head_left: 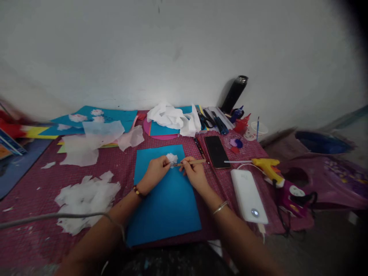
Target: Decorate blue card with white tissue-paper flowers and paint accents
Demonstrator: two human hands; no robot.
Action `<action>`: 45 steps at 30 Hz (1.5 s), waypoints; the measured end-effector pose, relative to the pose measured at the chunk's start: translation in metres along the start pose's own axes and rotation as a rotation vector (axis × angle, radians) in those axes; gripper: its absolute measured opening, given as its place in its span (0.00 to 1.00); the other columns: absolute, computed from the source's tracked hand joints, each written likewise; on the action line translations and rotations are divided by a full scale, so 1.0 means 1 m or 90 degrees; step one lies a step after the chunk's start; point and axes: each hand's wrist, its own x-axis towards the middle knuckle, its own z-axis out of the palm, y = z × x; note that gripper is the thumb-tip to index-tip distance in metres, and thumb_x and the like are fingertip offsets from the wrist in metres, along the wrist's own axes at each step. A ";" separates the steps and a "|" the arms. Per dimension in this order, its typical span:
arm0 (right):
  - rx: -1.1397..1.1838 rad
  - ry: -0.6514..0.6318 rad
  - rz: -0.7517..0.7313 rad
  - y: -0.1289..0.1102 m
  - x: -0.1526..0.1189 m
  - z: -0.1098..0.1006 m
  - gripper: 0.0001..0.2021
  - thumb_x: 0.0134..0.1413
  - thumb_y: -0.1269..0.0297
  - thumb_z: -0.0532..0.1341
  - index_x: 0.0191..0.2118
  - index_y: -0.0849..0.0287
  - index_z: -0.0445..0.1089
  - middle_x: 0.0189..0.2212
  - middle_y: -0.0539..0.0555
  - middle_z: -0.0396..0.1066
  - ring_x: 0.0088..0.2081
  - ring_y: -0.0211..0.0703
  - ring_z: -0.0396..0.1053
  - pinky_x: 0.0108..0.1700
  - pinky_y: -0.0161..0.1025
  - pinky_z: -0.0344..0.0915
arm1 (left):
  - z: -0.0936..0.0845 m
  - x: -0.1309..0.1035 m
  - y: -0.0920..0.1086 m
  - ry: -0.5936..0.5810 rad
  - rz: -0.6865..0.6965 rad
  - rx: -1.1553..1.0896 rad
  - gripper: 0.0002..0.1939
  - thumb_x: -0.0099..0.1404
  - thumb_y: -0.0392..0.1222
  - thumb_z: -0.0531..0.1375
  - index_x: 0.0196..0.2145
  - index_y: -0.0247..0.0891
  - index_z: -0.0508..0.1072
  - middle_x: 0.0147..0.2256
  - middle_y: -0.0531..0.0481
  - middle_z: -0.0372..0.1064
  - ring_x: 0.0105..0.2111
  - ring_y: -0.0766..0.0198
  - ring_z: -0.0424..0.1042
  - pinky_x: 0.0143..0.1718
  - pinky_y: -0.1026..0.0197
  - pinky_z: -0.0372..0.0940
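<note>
On the upper part of a blue paper sheet (168,203) sits a small ruffled white tissue-paper flower (171,158). My left hand (156,171) is pinched closed at its lower left edge; what lies between those fingertips is too small to make out. A thin paintbrush (195,162) with a light wooden handle is gripped in my right hand (196,175). Its tip points left, just below the flower and close to my left fingers. To the left of the sheet lies a pile of torn white tissue pieces (86,199).
Crumpled white tissue (169,117), scissors (208,119) and a black bottle (235,93) are along the wall. At right are a phone (217,151), a white power bank (248,195), a yellow glue gun (268,168) and a paper cup (257,131). A grey cable (57,216) crosses at left.
</note>
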 end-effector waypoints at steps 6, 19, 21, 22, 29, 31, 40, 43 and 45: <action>-0.040 -0.006 -0.020 0.003 0.001 0.000 0.11 0.62 0.57 0.54 0.34 0.57 0.69 0.26 0.50 0.75 0.20 0.36 0.67 0.25 0.34 0.63 | 0.001 0.000 0.000 0.000 0.013 -0.054 0.08 0.61 0.36 0.57 0.23 0.38 0.65 0.22 0.55 0.64 0.24 0.66 0.63 0.28 0.63 0.51; -0.172 -0.028 -0.065 0.000 -0.008 0.000 0.13 0.63 0.58 0.53 0.42 0.55 0.73 0.31 0.51 0.76 0.24 0.39 0.72 0.29 0.36 0.67 | 0.009 0.003 -0.016 0.174 -0.077 -0.238 0.10 0.66 0.46 0.53 0.33 0.37 0.67 0.26 0.53 0.67 0.24 0.66 0.66 0.26 0.64 0.62; -0.181 -0.025 -0.082 -0.001 -0.010 0.001 0.13 0.63 0.58 0.53 0.42 0.56 0.74 0.33 0.53 0.76 0.26 0.40 0.72 0.31 0.37 0.69 | 0.007 0.004 -0.018 0.205 -0.069 -0.285 0.11 0.67 0.47 0.53 0.38 0.37 0.69 0.33 0.49 0.72 0.30 0.63 0.71 0.32 0.62 0.66; -0.181 -0.024 -0.090 -0.001 -0.010 0.002 0.14 0.64 0.59 0.53 0.42 0.56 0.74 0.34 0.53 0.77 0.27 0.40 0.73 0.31 0.37 0.69 | 0.007 0.004 -0.018 0.201 -0.054 -0.301 0.13 0.67 0.47 0.53 0.42 0.36 0.70 0.38 0.47 0.73 0.35 0.61 0.73 0.37 0.60 0.68; -0.165 -0.021 -0.107 0.010 -0.009 0.005 0.14 0.64 0.58 0.54 0.43 0.53 0.75 0.40 0.55 0.77 0.35 0.43 0.74 0.34 0.38 0.72 | 0.004 0.000 -0.007 0.052 0.057 -0.221 0.21 0.71 0.49 0.48 0.51 0.36 0.72 0.51 0.43 0.73 0.51 0.55 0.71 0.55 0.52 0.63; -0.163 -0.026 -0.099 0.011 -0.009 0.005 0.13 0.64 0.58 0.54 0.44 0.53 0.75 0.40 0.55 0.76 0.33 0.42 0.74 0.33 0.38 0.71 | 0.005 0.000 -0.006 0.052 0.059 -0.210 0.21 0.71 0.49 0.47 0.50 0.36 0.72 0.51 0.43 0.73 0.51 0.55 0.72 0.55 0.51 0.64; 0.014 0.082 0.033 0.000 -0.005 0.000 0.13 0.61 0.54 0.54 0.34 0.57 0.69 0.23 0.49 0.72 0.21 0.38 0.68 0.25 0.35 0.65 | 0.004 -0.001 -0.006 0.067 0.046 -0.226 0.20 0.70 0.48 0.49 0.50 0.35 0.73 0.50 0.42 0.74 0.50 0.55 0.72 0.54 0.52 0.64; 0.047 0.086 0.056 0.000 -0.002 -0.002 0.13 0.60 0.54 0.55 0.33 0.57 0.68 0.20 0.48 0.70 0.21 0.39 0.67 0.25 0.35 0.65 | 0.007 0.002 -0.009 0.088 0.033 -0.241 0.17 0.70 0.46 0.50 0.47 0.37 0.73 0.48 0.43 0.74 0.49 0.56 0.71 0.54 0.52 0.64; 0.050 0.076 0.060 0.001 -0.002 -0.003 0.14 0.59 0.52 0.56 0.32 0.58 0.69 0.20 0.48 0.70 0.21 0.40 0.67 0.25 0.36 0.64 | 0.010 0.004 -0.008 0.112 0.013 -0.261 0.15 0.69 0.44 0.50 0.46 0.37 0.73 0.48 0.43 0.74 0.49 0.56 0.71 0.55 0.51 0.64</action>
